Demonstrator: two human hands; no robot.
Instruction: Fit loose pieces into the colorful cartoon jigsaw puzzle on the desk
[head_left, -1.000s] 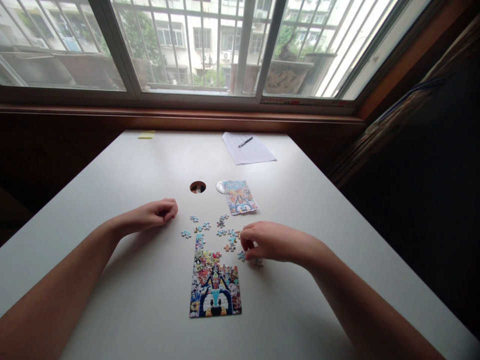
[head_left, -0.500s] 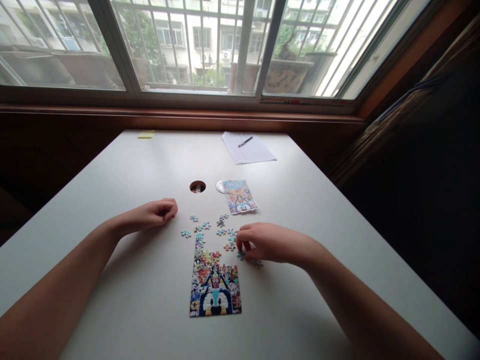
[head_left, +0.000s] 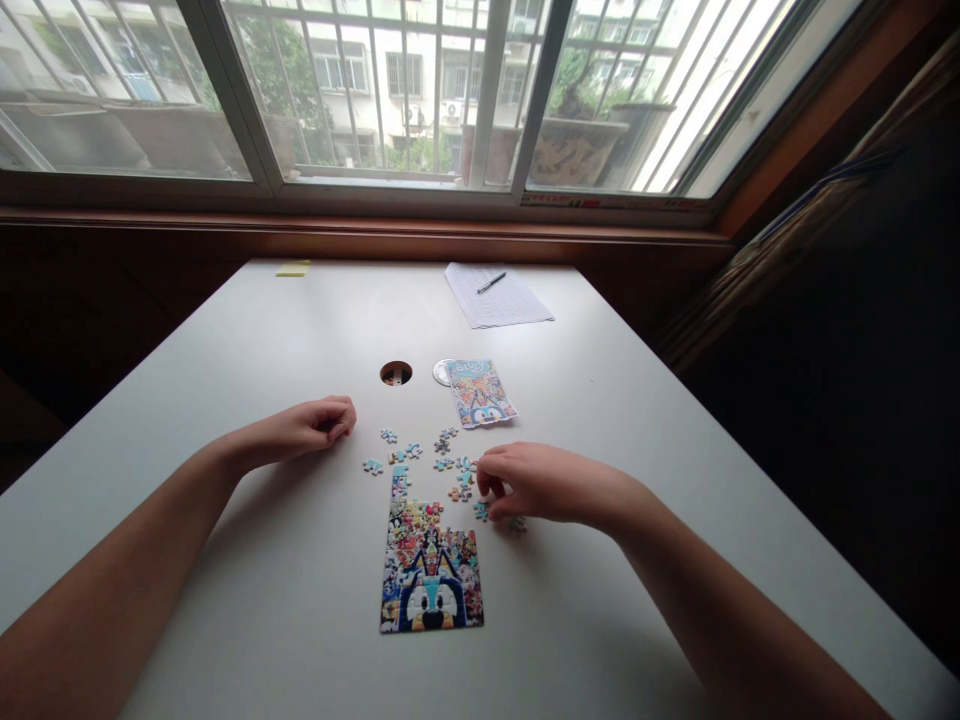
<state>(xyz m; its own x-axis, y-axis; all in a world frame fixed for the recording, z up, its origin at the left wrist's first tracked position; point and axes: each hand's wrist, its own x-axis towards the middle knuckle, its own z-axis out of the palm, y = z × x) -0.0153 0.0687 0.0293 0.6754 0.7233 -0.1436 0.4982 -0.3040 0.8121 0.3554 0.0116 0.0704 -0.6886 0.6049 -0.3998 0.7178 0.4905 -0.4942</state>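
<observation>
A partly joined jigsaw puzzle (head_left: 433, 585) lies flat in front of me, showing a blue cartoon dog's face, with a narrow strip of joined pieces rising at its upper left. My left hand (head_left: 326, 422) rests on the table left of the loose pieces, curled into a fist with nothing visible in it. Over the loose pieces on the right is my right hand (head_left: 532, 482), its fingers bent and thumb apart from them. A loose puzzle piece (head_left: 481, 510) lies at its thumb tip. Another puzzle piece (head_left: 517, 524) sits under the hand, partly shaded.
More loose puzzle pieces (head_left: 443, 464) are scattered above the puzzle. Beyond them lie a picture sheet (head_left: 482, 392) over a round silvery disc (head_left: 441, 373), a cable hole (head_left: 396, 373), paper (head_left: 517, 305) with a pen (head_left: 492, 283), and a yellow sticky note (head_left: 293, 268). A window backs the white table (head_left: 337, 310).
My right hand has shifted very slightly right, its thumb a little away from the loose piece beside it. My left hand and the puzzle stay as they were.
</observation>
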